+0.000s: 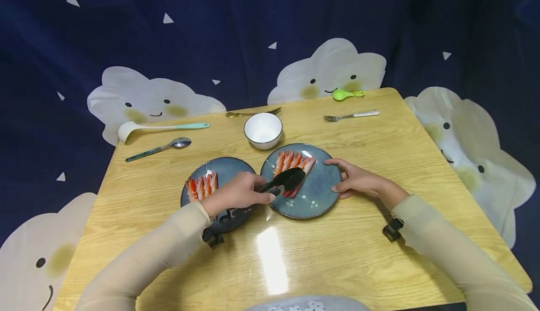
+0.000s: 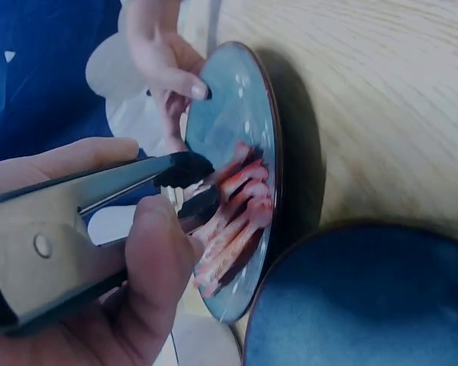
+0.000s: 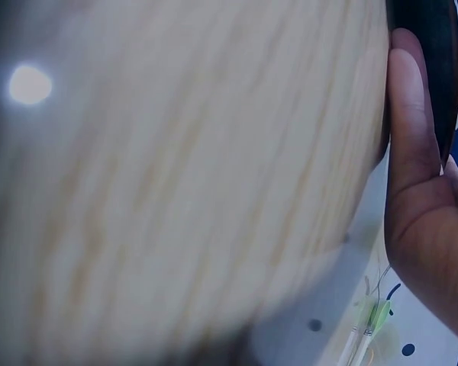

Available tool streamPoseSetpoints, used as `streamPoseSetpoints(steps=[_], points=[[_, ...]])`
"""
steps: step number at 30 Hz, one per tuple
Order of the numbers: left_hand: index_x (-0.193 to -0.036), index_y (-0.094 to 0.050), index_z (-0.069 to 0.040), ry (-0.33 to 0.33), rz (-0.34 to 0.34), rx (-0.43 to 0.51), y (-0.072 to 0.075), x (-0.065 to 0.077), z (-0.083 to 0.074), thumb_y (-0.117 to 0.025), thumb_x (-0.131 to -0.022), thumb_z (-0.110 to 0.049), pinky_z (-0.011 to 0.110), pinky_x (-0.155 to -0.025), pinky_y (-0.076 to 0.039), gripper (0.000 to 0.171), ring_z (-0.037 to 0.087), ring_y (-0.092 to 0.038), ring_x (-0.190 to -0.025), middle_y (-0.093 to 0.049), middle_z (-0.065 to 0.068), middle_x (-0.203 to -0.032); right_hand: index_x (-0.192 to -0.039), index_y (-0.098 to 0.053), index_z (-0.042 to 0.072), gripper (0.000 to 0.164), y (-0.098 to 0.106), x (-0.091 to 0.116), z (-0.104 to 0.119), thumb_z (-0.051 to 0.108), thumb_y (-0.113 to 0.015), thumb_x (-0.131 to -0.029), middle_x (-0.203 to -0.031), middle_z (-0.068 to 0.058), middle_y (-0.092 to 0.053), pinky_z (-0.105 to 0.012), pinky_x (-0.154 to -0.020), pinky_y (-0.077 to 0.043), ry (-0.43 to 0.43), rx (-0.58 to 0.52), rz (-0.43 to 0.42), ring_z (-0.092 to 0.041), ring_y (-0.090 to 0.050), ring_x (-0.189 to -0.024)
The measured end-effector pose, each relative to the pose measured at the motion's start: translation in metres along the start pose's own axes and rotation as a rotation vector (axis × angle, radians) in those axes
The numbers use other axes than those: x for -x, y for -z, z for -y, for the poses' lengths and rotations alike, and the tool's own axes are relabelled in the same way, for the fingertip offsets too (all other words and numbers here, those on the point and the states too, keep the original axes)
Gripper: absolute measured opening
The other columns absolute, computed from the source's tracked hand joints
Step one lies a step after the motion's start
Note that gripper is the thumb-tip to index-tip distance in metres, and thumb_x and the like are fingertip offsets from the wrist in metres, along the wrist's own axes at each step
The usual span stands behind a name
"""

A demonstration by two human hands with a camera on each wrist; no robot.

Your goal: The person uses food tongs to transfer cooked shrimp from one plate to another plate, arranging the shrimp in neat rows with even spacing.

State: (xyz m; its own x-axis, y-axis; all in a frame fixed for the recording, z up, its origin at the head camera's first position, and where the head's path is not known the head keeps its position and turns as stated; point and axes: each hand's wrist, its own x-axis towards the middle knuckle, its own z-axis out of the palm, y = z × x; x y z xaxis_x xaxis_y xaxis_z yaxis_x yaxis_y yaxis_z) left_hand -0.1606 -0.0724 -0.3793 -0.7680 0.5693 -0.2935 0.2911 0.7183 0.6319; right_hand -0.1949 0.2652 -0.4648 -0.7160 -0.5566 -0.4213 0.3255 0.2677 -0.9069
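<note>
Blue-grey, the left plate (image 1: 234, 171) bears shrimp (image 1: 201, 187) just left of your left hand (image 1: 241, 191), which grips the tongs (image 1: 290, 179). Their black tips reach over the shrimp row (image 1: 286, 160) on the right plate (image 1: 319, 187), between your two hands, and your right hand (image 1: 357, 180) pinches that plate's right-hand rim.

Wooden table (image 1: 346, 255), plate (image 1: 231, 173), bowl (image 1: 263, 129), ladle (image 1: 164, 127), cutlery (image 1: 180, 143)

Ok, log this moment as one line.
left hand: holds tongs over shrimp | right hand: grips right plate | left plate: bears other shrimp
</note>
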Motion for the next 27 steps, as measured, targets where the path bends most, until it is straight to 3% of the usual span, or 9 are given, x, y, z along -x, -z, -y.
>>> streamPoseSetpoints(steps=[2, 7, 14, 21, 27], points=[[-0.097, -0.062, -0.013, 0.018, -0.004, -0.003, 0.001, 0.000, 0.001, -0.060, -0.078, -0.044, 0.025, -0.054, -0.039, 0.037, 0.007, -0.043, -0.050, -0.055, -0.002, -0.063, -0.136, -0.017, 0.026, 0.083, 0.000, 0.000, -0.001, 0.006, -0.068, -0.074, -0.066, -0.008, -0.036, -0.045, -0.064, -0.047, -0.002, 0.001, -0.003, -0.028, -0.057, -0.065], [-0.082, -0.062, -0.015, 0.024, -0.015, 0.014, 0.001, 0.002, 0.001, -0.060, -0.076, -0.047, 0.026, -0.045, -0.033, 0.033, 0.010, -0.035, -0.042, -0.047, -0.001, -0.051, -0.136, -0.018, 0.027, 0.082, 0.001, -0.001, 0.000, 0.005, -0.067, -0.075, -0.068, -0.011, -0.039, -0.045, -0.064, -0.047, -0.004, -0.006, -0.007, -0.030, -0.058, -0.068], [-0.086, -0.060, -0.016, 0.056, -0.110, -0.029, 0.003, 0.014, -0.003, -0.060, -0.078, -0.043, 0.027, -0.044, -0.033, 0.028, 0.010, -0.042, -0.046, -0.055, -0.003, -0.061, -0.136, -0.017, 0.027, 0.082, -0.001, -0.002, -0.001, 0.006, -0.068, -0.074, -0.068, -0.010, -0.038, -0.045, -0.065, -0.047, -0.017, -0.005, -0.004, -0.030, -0.058, -0.069], [-0.080, -0.059, -0.021, 0.085, -0.224, -0.031, 0.019, 0.049, 0.001, -0.062, -0.077, -0.043, 0.028, -0.044, -0.036, 0.023, 0.011, -0.043, -0.044, -0.051, -0.003, -0.054, -0.137, -0.016, 0.025, 0.083, -0.003, -0.003, 0.000, 0.006, -0.068, -0.074, -0.070, -0.012, -0.041, -0.044, -0.065, -0.047, -0.020, -0.007, 0.001, -0.031, -0.058, -0.071], [-0.099, -0.060, -0.011, 0.226, -0.296, -0.063, 0.035, 0.090, 0.018, -0.061, -0.075, -0.048, 0.029, -0.047, -0.037, 0.044, 0.014, -0.045, -0.050, -0.051, -0.001, -0.059, -0.137, -0.016, 0.025, 0.084, -0.002, -0.001, 0.002, 0.005, -0.068, -0.073, -0.078, -0.018, -0.047, -0.044, -0.065, -0.047, -0.026, -0.019, -0.009, -0.032, -0.059, -0.076]])
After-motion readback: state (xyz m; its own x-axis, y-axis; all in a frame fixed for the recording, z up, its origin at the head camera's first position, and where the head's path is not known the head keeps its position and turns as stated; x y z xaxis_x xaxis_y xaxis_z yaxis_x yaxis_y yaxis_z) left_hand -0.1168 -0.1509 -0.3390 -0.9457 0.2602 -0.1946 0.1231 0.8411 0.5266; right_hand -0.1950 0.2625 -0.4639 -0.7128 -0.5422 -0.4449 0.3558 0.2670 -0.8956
